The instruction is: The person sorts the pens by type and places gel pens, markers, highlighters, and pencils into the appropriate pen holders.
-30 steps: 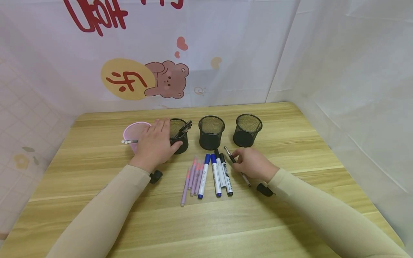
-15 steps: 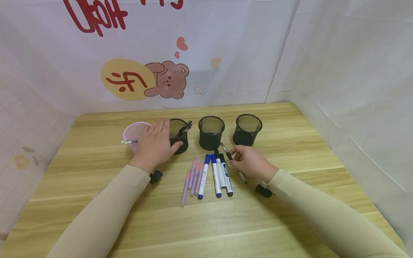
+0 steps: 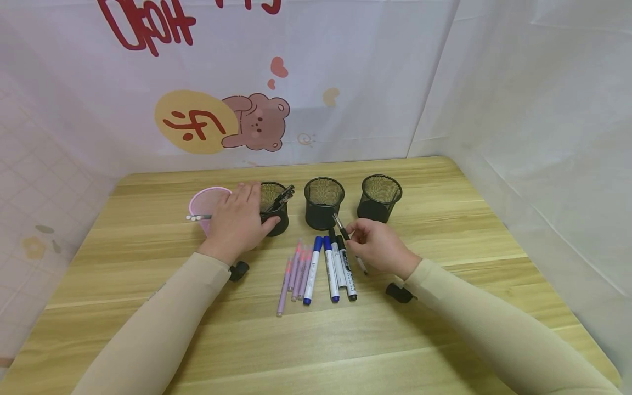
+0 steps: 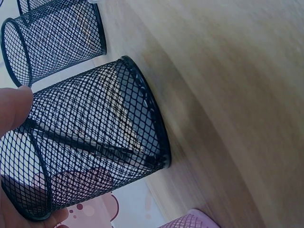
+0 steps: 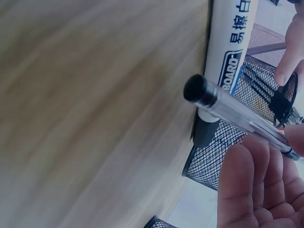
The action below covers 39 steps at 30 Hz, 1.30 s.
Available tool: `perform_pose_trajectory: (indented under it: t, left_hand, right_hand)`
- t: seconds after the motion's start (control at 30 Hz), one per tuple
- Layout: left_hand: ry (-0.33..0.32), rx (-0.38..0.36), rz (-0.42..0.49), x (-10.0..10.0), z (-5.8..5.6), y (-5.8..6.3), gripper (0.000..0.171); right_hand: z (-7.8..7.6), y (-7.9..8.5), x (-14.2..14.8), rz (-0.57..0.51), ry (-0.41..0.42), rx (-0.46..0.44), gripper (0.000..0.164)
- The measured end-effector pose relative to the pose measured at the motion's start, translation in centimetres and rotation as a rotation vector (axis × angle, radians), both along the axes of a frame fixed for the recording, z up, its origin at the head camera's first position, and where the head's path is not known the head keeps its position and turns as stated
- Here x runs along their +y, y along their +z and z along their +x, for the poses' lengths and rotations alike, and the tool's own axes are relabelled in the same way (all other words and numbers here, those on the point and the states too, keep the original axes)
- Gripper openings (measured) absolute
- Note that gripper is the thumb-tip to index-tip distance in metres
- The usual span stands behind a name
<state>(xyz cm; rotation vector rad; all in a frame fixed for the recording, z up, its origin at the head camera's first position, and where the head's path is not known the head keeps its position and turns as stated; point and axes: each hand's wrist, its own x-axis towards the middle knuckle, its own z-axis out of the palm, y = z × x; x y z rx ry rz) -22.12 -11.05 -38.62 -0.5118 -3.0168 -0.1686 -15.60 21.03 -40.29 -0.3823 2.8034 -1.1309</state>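
My left hand (image 3: 239, 219) grips a black mesh pen cup (image 3: 278, 224) by its rim, with several black pens (image 3: 282, 197) leaning inside it. In the left wrist view the thumb (image 4: 15, 108) lies on one side of that rim and fingertips show at the other. A slim clear-barrelled pen (image 3: 340, 225) with a black grip is pinched between the thumb and fingers of my right hand (image 3: 384, 248). Its upper end overlaps the base of the middle black mesh cup (image 3: 322, 214). In the right wrist view the pen (image 5: 242, 116) crosses in front of a whiteboard marker (image 5: 232, 42).
Another black mesh cup (image 3: 379, 197) stands at the right. A pink mesh cup (image 3: 209, 198), partly behind my left hand, holds white-ended pens (image 3: 197, 217). Between the hands lie several pink-purple highlighters (image 3: 283, 291), blue-capped markers (image 3: 312, 271) and black-capped markers (image 3: 348, 269) on the wooden table (image 3: 306, 351).
My right hand has moved leftward and slightly away from me with the pen, bringing the pen over toward the middle cup. The left hand stays on its cup.
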Motion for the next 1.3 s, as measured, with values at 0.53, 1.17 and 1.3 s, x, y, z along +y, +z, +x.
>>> perform_pose_trajectory:
  t: [0.53, 1.17, 1.3]
  left_hand:
    - [-0.003, -0.004, 0.008, 0.1, 0.0, 0.1, 0.098]
    - [-0.003, -0.002, -0.001, 0.0, 0.0, 0.0, 0.098]
    - [-0.004, -0.002, -0.001, -0.1, 0.0, 0.0, 0.099]
  right_hand:
    - [-0.3, 0.9, -2.1, -0.087, -0.013, 0.067, 0.015]
    - [-1.0, 1.5, -3.9, -0.224, 0.042, 0.113, 0.010]
    - [-1.2, 1.7, -4.4, -0.214, 0.041, 0.121, 0.011]
